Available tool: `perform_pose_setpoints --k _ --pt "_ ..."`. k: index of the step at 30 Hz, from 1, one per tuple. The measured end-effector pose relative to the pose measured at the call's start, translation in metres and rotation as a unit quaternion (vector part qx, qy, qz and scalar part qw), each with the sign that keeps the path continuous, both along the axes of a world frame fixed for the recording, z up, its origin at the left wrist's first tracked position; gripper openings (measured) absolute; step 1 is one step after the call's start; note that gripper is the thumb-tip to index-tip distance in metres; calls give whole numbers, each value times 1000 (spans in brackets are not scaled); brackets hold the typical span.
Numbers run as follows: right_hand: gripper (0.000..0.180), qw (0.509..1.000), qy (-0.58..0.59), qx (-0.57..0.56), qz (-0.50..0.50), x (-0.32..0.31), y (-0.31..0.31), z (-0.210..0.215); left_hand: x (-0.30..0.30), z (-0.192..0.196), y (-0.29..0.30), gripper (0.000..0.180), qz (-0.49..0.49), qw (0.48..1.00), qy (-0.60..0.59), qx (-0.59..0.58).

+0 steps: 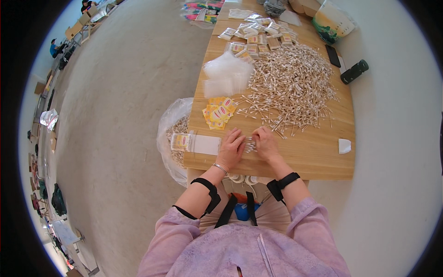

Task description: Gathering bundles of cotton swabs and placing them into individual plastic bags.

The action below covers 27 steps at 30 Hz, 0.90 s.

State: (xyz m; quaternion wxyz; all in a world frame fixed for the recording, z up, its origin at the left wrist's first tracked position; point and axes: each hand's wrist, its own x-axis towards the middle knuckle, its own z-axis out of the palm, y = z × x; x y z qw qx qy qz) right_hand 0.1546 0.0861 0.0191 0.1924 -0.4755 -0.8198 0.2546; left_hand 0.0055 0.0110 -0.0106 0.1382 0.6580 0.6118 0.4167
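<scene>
- Many filled packs [251, 39] lie toward the desk's [318, 159] far edge.
- A loose heap [295, 83] remains near its right edge.
- Near edge: left hand [230, 150] and right hand [266, 143], apart, flank swabs [249, 145]; I can't tell their grip.

The left forearm [192, 198] and the right forearm [299, 190] reached forward and converged. The left hand [232, 147] was palm down, its fingers [236, 136] bent. The right hand [265, 142] was just beside it, back upward, fingers curled inward, with a narrow gap between the 2 hands.
</scene>
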Motion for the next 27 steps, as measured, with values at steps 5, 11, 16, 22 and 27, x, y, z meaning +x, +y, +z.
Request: perform_pose_setpoints --k 5,11,16,22,27 --pt "6 987 122 -80 -66 30 -4 -3 1 5 -1 26 -1 1000 8 -1" --pt "9 990 103 -90 -13 41 -20 17 -2 6 -1 26 6 1000 -12 -1" --pt "10 996 52 -68 -13 8 -5 16 0 3 1 25 4 1000 3 7" --pt "8 998 -7 -46 -44 1 -2 -3 0 4 0 24 4 1000 7 13" --pt "11 988 111 -74 -76 31 2 -8 3 10 0 24 1 1000 12 8"
